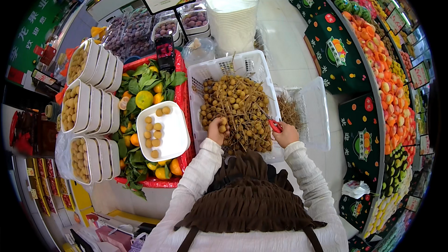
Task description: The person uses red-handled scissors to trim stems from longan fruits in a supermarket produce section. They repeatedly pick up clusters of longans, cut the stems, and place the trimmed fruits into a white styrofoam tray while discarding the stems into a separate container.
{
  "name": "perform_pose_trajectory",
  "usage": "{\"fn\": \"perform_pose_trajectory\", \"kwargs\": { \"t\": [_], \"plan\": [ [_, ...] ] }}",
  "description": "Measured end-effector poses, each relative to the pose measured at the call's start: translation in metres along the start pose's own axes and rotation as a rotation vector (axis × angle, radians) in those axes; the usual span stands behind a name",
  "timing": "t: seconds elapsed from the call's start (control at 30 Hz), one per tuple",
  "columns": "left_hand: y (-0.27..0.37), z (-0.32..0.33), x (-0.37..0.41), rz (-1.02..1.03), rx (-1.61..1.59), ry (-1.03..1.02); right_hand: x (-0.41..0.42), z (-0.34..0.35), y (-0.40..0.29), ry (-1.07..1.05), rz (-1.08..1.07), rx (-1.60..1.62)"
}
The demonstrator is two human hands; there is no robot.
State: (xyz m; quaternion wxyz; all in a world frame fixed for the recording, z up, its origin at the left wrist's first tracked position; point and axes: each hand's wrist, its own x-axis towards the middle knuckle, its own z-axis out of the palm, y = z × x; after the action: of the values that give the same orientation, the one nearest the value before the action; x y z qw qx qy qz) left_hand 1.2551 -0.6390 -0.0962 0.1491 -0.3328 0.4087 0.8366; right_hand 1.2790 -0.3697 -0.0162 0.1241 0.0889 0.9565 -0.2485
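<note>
My left hand [218, 131] is closed around a few longans [222, 126] at the near left of a white plastic crate [264, 66]. Inside the crate lies a heap of longans on brown stalks [234, 101]. My right hand [287, 134] grips red-handled pruning snips [275, 125] at the crate's right side, their blades pointing in over the heap. To the left, a square white plastic container [176, 131] holds several loose longans [153, 134]. It rests on top of oranges with green leaves [134, 140].
Stacks of white containers [91, 108] filled with longans stand at far left. A phone [165, 53] leans above the leafy oranges. Nested tubs [231, 21] rise behind the crate. A clear bin with cut stalks [288, 110] sits right. Fruit shelves [378, 66] line the right side.
</note>
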Motion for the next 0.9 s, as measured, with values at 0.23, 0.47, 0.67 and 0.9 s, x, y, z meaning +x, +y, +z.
{"fn": "perform_pose_trajectory", "kwargs": {
  "t": [0.23, 0.47, 0.67, 0.9],
  "plan": [
    [-0.005, 0.018, 0.024, 0.049, 0.628, 0.004, -0.018, 0.009, 0.007, -0.069, 0.057, 0.018],
    [-0.018, 0.056, 0.042, 0.393, 1.621, 0.091, -0.04, 0.017, 0.019, -0.059, -0.005, 0.018],
    [-0.023, 0.048, 0.055, 0.346, 1.47, 0.019, -0.04, 0.021, 0.013, -0.117, 0.025, -0.004],
    [0.004, 0.032, 0.012, -0.141, 0.47, -0.331, -0.037, 0.018, -0.002, -0.138, -0.036, 0.091]
  ]
}}
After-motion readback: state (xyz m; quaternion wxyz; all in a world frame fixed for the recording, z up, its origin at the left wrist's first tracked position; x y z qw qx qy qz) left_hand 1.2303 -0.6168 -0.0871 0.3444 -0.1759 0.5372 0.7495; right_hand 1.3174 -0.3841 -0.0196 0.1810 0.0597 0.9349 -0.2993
